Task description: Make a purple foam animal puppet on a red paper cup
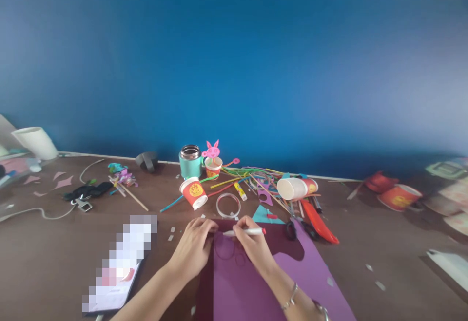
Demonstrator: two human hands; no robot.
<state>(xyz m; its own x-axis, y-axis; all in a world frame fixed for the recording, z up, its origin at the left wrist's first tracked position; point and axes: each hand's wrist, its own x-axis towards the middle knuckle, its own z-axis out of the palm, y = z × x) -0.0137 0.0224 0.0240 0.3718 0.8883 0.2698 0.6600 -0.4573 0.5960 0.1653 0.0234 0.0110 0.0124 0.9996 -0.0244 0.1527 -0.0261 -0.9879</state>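
Purple paper [248, 292] lies on the table [166, 262] in front of the person, circles drawn near its top. The right hand [250, 238] grasps a white marker [252, 232] over it; the left hand [197, 240] rests at its upper left edge, fingers curled.

Purple card, blue wall
My card [248, 294] is purple, marked with darker, reddish circles [235, 259]; my pen [252, 232] is white with a red end. The bench [168, 262] is dark brown. Near its far edge I see a mint-green mug [190, 166], a pink bunny [213, 152] and a red-and-white cup [193, 193] with a yellow disc patterned in red. Beyond that edge, my wall [234, 67] is deep blue.
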